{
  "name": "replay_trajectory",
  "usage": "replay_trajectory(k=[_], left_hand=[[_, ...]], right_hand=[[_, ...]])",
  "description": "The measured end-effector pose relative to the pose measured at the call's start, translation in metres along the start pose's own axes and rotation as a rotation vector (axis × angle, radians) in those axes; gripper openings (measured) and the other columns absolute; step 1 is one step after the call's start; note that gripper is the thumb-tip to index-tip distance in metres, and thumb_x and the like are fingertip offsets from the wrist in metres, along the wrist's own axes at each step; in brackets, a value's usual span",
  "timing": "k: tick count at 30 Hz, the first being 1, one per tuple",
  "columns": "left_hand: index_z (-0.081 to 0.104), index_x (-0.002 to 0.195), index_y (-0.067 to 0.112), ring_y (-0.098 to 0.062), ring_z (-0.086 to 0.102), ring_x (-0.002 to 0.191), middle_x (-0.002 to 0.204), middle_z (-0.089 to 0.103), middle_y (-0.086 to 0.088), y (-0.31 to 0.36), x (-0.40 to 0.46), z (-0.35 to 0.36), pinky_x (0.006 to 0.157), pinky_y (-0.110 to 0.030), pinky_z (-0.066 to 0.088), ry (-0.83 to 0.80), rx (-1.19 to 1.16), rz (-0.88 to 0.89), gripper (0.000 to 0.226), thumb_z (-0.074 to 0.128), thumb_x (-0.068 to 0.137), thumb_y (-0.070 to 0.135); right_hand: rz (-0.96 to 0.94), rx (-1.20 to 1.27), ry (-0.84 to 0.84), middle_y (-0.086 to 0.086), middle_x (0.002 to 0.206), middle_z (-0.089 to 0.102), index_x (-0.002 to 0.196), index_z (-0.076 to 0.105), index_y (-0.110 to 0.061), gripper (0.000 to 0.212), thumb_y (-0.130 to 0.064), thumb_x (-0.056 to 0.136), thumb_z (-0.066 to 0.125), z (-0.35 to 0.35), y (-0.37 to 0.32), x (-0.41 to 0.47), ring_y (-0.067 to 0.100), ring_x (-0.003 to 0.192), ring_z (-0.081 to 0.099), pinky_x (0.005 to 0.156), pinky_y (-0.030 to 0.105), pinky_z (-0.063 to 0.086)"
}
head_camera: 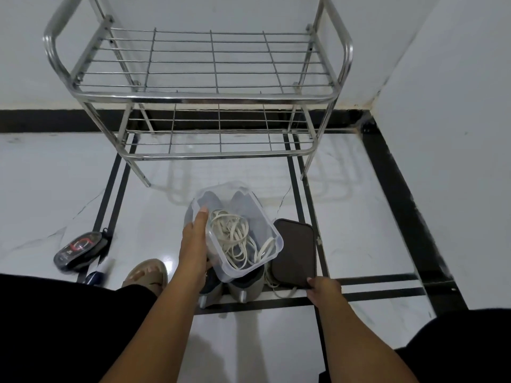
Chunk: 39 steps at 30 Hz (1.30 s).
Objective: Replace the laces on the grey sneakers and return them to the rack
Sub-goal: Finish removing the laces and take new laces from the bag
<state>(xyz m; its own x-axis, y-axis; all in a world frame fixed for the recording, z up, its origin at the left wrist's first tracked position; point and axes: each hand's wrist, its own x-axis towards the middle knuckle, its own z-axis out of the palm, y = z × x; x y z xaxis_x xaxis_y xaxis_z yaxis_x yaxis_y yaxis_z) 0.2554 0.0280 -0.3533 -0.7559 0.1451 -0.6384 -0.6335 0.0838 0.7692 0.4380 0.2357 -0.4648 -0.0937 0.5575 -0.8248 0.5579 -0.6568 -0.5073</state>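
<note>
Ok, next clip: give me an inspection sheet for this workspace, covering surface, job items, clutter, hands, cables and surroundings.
Surface: glossy white tiled floor with black stripes.
Job items: grey sneakers on the floor, mostly covered by a clear plastic box holding cream laces; steel rack behind them, both shelves bare.
Clutter: dark pouch and a small bottle at left; another cream lace trailing beside the sneakers.
Hands: left hand grips the box's side; right hand holds the near edge of a brown lid lying flat on the floor.
Cables: nothing seen.
Surroundings: white walls meeting in a corner, black skirting; person's sandalled foot at left.
</note>
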Motion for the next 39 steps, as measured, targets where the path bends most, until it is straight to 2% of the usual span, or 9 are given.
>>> replay_trajectory(k=[7,12,15,18,21,25,29,31,39], left_hand=[[0.048,0.135,0.03,-0.03,0.059,0.11,0.126,0.06,-0.003,0.002,-0.001,0.0,0.097,-0.049,0.048,0.049,0.04,-0.041,0.07,0.047,0.08,0.074],[0.052,0.123,0.027,-0.022,0.062,0.099,0.12,0.062,-0.003,0.013,-0.017,0.005,0.078,-0.036,0.051,0.007,-0.018,-0.008,0.052,0.047,0.088,0.064],[0.045,0.138,0.023,-0.029,0.059,0.111,0.129,0.059,-0.006,0.019,-0.028,0.006,0.097,-0.046,0.048,-0.029,-0.058,0.0,0.071,0.048,0.084,0.068],[0.034,0.146,0.026,-0.034,0.052,0.124,0.141,0.051,-0.008,0.026,-0.043,0.007,0.105,-0.053,0.041,-0.061,-0.063,0.0,0.094,0.048,0.07,0.079],[0.027,0.147,0.035,-0.035,0.046,0.131,0.147,0.043,-0.008,0.032,-0.057,0.007,0.107,-0.055,0.037,-0.095,-0.073,0.007,0.107,0.049,0.055,0.084],[0.029,0.145,0.039,-0.033,0.045,0.131,0.147,0.044,-0.007,0.037,-0.068,0.007,0.109,-0.054,0.036,-0.12,-0.077,0.021,0.095,0.051,0.063,0.08],[0.025,0.147,0.039,-0.034,0.043,0.133,0.15,0.04,-0.008,0.043,-0.075,0.002,0.109,-0.055,0.036,-0.141,-0.06,0.007,0.086,0.049,0.074,0.079],[0.017,0.15,0.04,-0.036,0.042,0.133,0.153,0.034,-0.009,0.045,-0.078,0.002,0.109,-0.055,0.036,-0.176,-0.041,0.002,0.092,0.049,0.074,0.08],[-0.008,0.149,0.045,-0.029,0.005,0.15,0.163,-0.002,-0.001,0.045,-0.083,0.009,0.117,-0.058,0.017,-0.2,0.07,-0.003,0.112,0.043,0.062,0.093]], right_hand=[[-0.091,0.145,0.071,0.019,0.118,0.062,0.118,0.056,0.003,0.028,-0.003,0.092,0.052,0.002,-0.05,-0.031,0.018,0.068,0.059,0.074,0.033,0.056],[-0.145,0.405,-0.065,0.018,0.097,0.064,0.101,0.059,0.003,0.011,0.007,0.093,0.053,0.002,-0.115,-0.087,0.027,0.095,0.063,0.077,0.031,0.054],[-0.239,0.282,-0.218,0.014,0.092,0.064,0.103,0.062,0.001,0.013,0.004,0.094,0.052,0.005,-0.128,-0.129,0.024,0.09,0.064,0.062,0.027,0.053],[-0.317,0.109,-0.188,0.014,0.083,0.066,0.09,0.065,0.0,0.012,0.006,0.091,0.055,0.009,-0.129,-0.152,0.022,0.074,0.066,0.05,0.024,0.056],[-0.397,-0.027,-0.094,0.015,0.085,0.068,0.082,0.063,-0.003,0.01,0.005,0.084,0.059,0.009,-0.121,-0.159,0.024,0.075,0.068,0.069,0.032,0.06],[-0.484,-0.133,-0.128,0.007,0.077,0.061,0.073,0.06,-0.012,0.015,0.0,0.082,0.059,0.011,-0.105,-0.174,0.02,0.066,0.061,0.064,0.031,0.058],[-0.602,-0.241,-0.044,0.015,0.072,0.057,0.078,0.061,0.009,0.014,-0.001,0.08,0.051,0.015,-0.098,-0.191,0.029,0.069,0.059,0.076,0.05,0.06],[-0.626,-0.219,-0.045,0.015,0.073,0.06,0.088,0.062,0.012,0.019,-0.004,0.083,0.054,0.016,-0.097,-0.196,0.034,0.073,0.067,0.075,0.049,0.06],[-0.717,-0.368,0.086,0.021,0.079,0.072,0.082,0.066,0.005,0.027,-0.014,0.088,0.048,0.024,-0.092,-0.209,0.04,0.078,0.07,0.074,0.048,0.057]])
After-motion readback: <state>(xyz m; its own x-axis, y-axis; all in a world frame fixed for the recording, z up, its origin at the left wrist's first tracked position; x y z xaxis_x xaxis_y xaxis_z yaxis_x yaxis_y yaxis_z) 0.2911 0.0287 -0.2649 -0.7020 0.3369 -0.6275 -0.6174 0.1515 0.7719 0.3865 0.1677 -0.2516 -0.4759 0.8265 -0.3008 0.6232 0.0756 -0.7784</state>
